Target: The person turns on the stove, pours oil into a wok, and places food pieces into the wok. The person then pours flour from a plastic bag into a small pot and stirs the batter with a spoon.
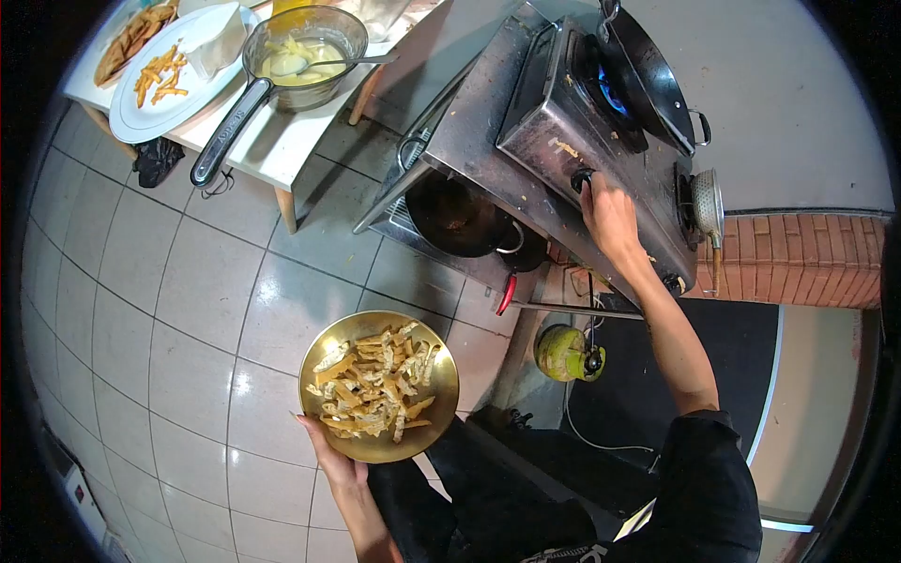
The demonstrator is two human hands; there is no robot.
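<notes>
My left hand (336, 457) grips the rim of a round gold-coloured metal plate (317, 361), low over the tiled floor. Fried strips (375, 380), some coated in pale batter, are heaped on it. Up at the stove (544, 155), my right hand (612, 218) has its fingers closed around a black control knob (582, 178) on the front panel. A blue flame (612, 94) burns beneath a dark wok (648, 80), whose inside is partly hidden by its tilt in view.
On a white table (267, 141) at upper left are a saucepan (305, 94) with pale batter and a spoon, and a white plate (141, 122) of fried pieces. A strainer (709, 202) rests on the second burner. Below stand another wok (450, 216) and a green gas cylinder (563, 355).
</notes>
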